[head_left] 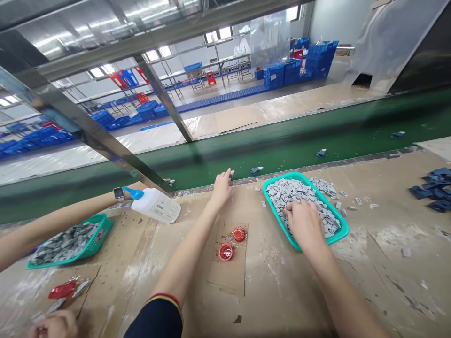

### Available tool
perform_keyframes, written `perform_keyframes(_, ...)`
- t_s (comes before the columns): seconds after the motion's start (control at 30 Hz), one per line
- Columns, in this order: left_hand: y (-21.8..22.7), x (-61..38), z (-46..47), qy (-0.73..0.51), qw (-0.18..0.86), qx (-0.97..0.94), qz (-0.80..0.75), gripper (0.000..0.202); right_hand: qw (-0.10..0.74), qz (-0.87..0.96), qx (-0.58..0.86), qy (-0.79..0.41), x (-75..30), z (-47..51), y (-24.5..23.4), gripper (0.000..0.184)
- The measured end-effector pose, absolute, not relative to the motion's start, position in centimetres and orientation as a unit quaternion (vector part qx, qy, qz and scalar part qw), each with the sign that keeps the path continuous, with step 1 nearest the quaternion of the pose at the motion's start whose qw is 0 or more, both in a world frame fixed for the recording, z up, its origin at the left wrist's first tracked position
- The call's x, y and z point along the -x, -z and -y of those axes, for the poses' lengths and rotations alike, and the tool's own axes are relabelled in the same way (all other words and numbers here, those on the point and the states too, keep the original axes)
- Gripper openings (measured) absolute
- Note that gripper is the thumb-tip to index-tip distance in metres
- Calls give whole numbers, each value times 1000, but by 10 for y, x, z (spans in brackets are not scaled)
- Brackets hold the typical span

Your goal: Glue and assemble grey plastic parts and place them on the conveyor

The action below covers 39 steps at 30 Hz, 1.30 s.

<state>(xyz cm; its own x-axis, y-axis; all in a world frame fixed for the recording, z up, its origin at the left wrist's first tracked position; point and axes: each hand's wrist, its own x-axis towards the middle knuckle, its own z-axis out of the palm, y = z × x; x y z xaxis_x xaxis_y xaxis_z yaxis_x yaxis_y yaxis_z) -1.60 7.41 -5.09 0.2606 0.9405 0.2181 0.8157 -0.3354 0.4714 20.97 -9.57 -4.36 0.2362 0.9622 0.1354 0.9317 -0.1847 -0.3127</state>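
Note:
My left hand reaches to the near edge of the green conveyor belt. Its fingers are closed at a small blue part with a pale tip, mostly hidden by the hand. Inside a teal plastic basket full of small grey plastic pieces, my right hand has its fingers curled down among the pieces; what they pinch is hidden. Between my arms, two small red cups of shiny liquid stand on a cardboard piece.
Blue parts with pale tips lie spaced along the belt. Dark blue parts are heaped at right. A white squeeze bottle lies tilted at left, near another person's arm, another teal basket and that person's hand.

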Motion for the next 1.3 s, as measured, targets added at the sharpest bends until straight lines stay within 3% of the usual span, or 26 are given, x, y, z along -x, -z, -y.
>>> perform_keyframes(0.13,57,-8,-111,-182,115,-805,-552,57,181,644,743,-29,-212,97,50,19)
perform_keyframes(0.37,59,-52,-118,-178,111,-828,-521,32,216,656,723,-29,-220,95,57,28)
perform_keyframes(0.5,60,-56,-113,-178,145,-818,-527,20,292,646,703,-62,-221,96,48,25)
perform_keyframes(0.6,52,-47,-104,-214,171,-801,-532,23,358,629,688,-57,-221,102,31,25)
perform_keyframes(0.67,42,-37,-91,-253,191,-788,-528,26,402,614,667,-127,-220,106,21,26)
perform_keyframes(0.77,21,-19,-59,-317,221,-763,-518,29,448,573,605,-324,-211,110,14,29)
perform_keyframes(0.93,-6,21,14,-473,360,-636,-492,29,453,488,494,-559,-187,110,22,35)
perform_keyframes(1.07,-7,51,71,-539,427,-514,-512,34,447,444,455,-629,-174,111,27,35)
perform_keyframes(1.3,18,76,136,-583,455,-379,-557,38,442,424,513,-601,-157,112,30,32)
